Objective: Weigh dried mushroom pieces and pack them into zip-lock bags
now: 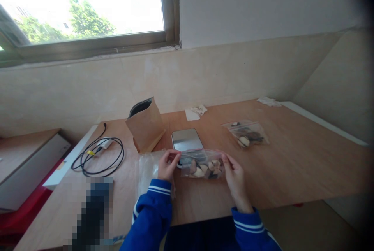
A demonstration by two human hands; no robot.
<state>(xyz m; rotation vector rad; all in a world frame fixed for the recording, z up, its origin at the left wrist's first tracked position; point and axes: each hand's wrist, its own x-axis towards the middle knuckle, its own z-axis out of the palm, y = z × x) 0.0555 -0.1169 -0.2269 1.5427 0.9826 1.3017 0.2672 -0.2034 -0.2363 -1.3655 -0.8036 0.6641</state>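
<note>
Between my hands hangs a clear zip bag (201, 168) with several pale and brown dried pieces inside. My left hand (168, 163) pinches its upper left corner between thumb and fingers. The upper right corner is pinched by my right hand (235, 173). Just behind the bag lies a small flat scale (187, 138) with a mirror-like top, its front edge partly hidden by the bag. Under and beside my left hand is a stack of empty clear bags (147, 169).
A brown kraft paper pouch (146, 124) stands open behind the clear bags. Another filled zip bag (248, 134) lies to the right. A black cable (121, 161) is coiled at left, near a pixelated dark object (93, 212). Crumpled tissue (199, 110) lies by the wall.
</note>
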